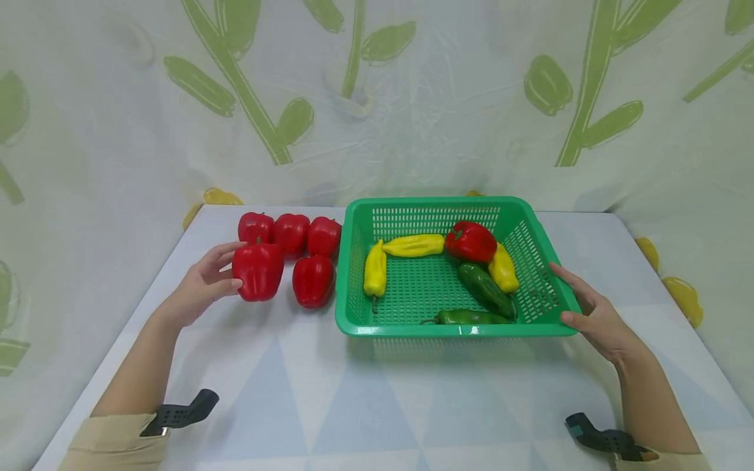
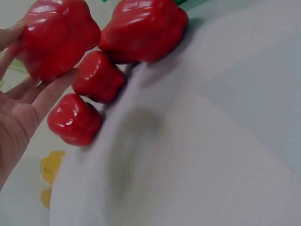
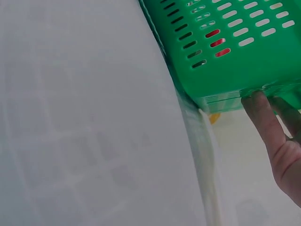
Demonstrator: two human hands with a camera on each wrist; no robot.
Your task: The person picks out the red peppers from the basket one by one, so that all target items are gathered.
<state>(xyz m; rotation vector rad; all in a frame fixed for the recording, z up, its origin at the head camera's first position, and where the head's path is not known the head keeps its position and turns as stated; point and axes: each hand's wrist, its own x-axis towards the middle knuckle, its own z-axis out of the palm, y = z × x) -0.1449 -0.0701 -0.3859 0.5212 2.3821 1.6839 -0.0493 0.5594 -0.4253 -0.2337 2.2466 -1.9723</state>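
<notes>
My left hand [image 1: 203, 281] holds a red bell pepper [image 1: 257, 271] between thumb and fingers, raised over the table in the left wrist view, with its shadow below. Behind and beside it several more red bell peppers [image 1: 313, 281] sit close together, left of a green plastic basket [image 1: 459, 331]. On the basket's right rim, near the front corner, my right hand [image 1: 597, 320] grips with its thumb and fingers. In the basket lie a red bell pepper [image 1: 471, 242], yellow peppers [image 1: 414, 245] and green peppers [image 1: 484, 288].
The table [image 1: 353, 405] has a white cloth with pale blue triangles. A white curtain [image 1: 442, 118] with green leaf prints hangs behind it and along both sides. Black straps [image 1: 182, 413] sit at both wrists, by beige sleeves.
</notes>
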